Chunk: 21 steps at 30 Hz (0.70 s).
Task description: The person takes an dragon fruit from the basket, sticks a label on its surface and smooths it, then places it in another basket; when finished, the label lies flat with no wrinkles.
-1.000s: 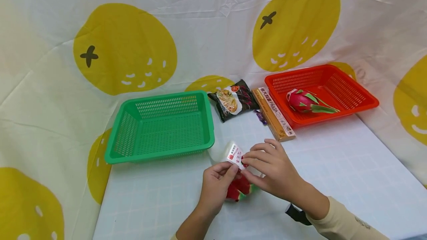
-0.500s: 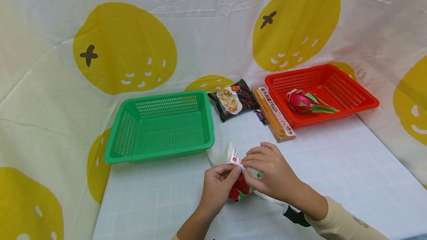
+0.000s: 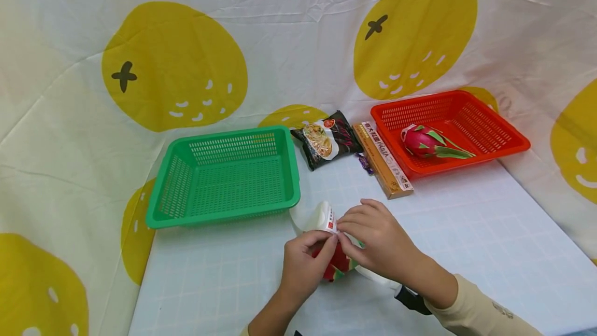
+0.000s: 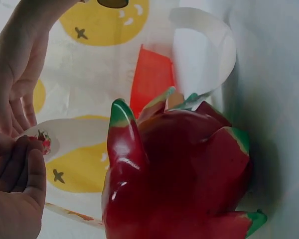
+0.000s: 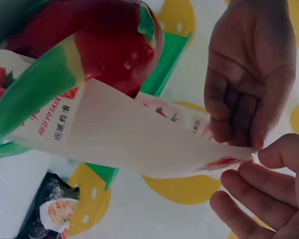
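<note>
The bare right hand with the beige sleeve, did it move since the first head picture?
Yes, a little: the right hand has shifted left, away from the long orange-brown cardboard pasta box.

So there's a green plastic basket [image 3: 224,215] over on the left and a red plastic basket [image 3: 487,124] at the back right, with a pink dragon fruit [image 3: 420,140] lying on its side in the red one. Between the two you've got a black instant noodle packet [image 3: 326,139], a little purple wrapped candy [image 3: 365,164] and a long pasta box [image 3: 384,162] right up beside the red basket. It's all on a pale checked tablecloth [image 3: 210,274], with a white backdrop [image 3: 298,56] printed with big yellow fruit shapes behind.
</note>
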Available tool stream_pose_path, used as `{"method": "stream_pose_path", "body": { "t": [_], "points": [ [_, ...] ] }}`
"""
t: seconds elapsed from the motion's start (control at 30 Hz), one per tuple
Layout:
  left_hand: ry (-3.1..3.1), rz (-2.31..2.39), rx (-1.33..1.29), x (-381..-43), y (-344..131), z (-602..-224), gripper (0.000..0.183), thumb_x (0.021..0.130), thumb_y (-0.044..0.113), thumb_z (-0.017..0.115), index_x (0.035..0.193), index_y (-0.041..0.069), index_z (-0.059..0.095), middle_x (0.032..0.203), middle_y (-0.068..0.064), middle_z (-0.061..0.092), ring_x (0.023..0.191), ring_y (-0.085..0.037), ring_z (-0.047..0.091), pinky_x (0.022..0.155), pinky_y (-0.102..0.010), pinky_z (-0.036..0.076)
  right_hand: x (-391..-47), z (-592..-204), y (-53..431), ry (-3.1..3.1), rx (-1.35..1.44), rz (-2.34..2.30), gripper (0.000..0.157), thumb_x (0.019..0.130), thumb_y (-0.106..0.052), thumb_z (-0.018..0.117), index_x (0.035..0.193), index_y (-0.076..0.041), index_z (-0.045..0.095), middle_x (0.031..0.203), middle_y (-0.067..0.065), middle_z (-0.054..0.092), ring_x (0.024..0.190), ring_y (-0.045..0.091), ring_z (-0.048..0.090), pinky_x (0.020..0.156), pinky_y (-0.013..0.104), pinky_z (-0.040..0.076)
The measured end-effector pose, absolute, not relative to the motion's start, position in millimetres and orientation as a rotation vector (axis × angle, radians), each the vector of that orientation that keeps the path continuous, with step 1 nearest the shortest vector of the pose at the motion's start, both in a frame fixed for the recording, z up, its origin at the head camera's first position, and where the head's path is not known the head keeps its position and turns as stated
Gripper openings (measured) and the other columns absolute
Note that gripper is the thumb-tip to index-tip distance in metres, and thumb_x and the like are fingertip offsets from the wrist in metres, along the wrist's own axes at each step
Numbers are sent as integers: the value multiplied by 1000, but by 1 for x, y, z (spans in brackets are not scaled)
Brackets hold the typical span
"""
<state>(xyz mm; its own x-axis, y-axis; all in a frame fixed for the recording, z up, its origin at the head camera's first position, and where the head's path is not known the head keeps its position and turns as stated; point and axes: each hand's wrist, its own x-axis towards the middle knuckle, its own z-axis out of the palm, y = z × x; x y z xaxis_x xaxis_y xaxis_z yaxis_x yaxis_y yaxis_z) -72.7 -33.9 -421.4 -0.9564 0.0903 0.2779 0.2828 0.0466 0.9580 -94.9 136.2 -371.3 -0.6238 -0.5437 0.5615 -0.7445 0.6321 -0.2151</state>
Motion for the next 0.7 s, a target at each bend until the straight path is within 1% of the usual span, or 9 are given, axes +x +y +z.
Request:
{"method": "stream_pose_path", "body": {
  "t": [0.13, 0.27, 0.47, 0.7],
  "points": [
    [-2206, -1767, -516, -72, -35, -422, 11, 89, 13, 65, 96, 9, 72, 92, -1, 72, 81, -10, 68, 71, -20, 55, -96, -369, 136, -2388, 1079, 512, 27, 66, -22, 83, 91, -14, 76, 86, -3, 72, 87, 14, 64, 88, 50, 50],
    [-2185, -1591, -606, -73, -35, -426, 9, 88, 9, 65, 94, 7, 72, 90, -2, 72, 79, -9, 67, 69, -17, 54, -96, -369, 135, -2382, 1106, 422, 27, 63, -22, 83, 88, -12, 76, 83, -2, 72, 85, 15, 64, 88, 49, 50],
    [-2174, -1475, -626, -74, -34, -429, 7, 85, 10, 69, 90, 7, 72, 86, -1, 71, 75, -5, 64, 67, -14, 53, -94, -370, 130, -2348, 1097, 339, 23, 63, -22, 81, 82, -9, 75, 78, 1, 72, 80, 17, 63, 86, 47, 51],
    [-2181, -1469, -625, -75, -34, -427, 8, 86, 13, 69, 89, 6, 72, 84, -1, 71, 74, -5, 64, 67, -14, 53, -93, -372, 128, -2339, 1062, 366, 21, 64, -19, 78, 81, -7, 75, 78, 2, 72, 77, 17, 65, 85, 46, 52]
  ]
}}
